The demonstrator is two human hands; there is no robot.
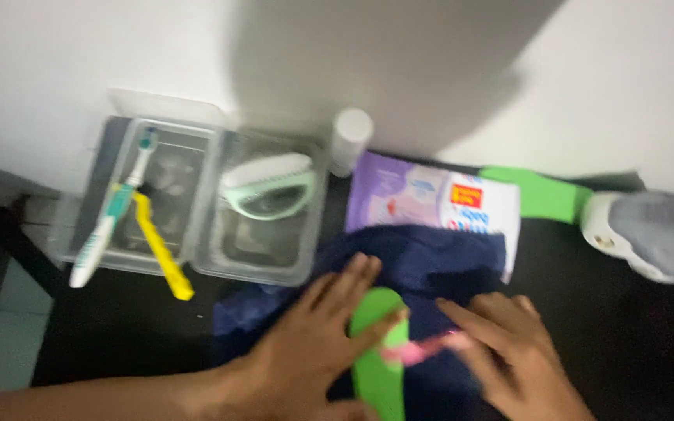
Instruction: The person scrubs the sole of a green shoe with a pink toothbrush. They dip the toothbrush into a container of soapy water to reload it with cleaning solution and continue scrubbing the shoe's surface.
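Dark table (633, 343) against white wall (56, 62), blue cloth (431, 265) under both hands.

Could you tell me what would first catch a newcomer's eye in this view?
The bright green flat object at bottom centre stands out, lying on a dark blue cloth with the left hand resting on it and the right hand beside it, at a small blurred pink item. At upper left, a clear plastic container holds an electric toothbrush, a yellow tool and a pale green brush.
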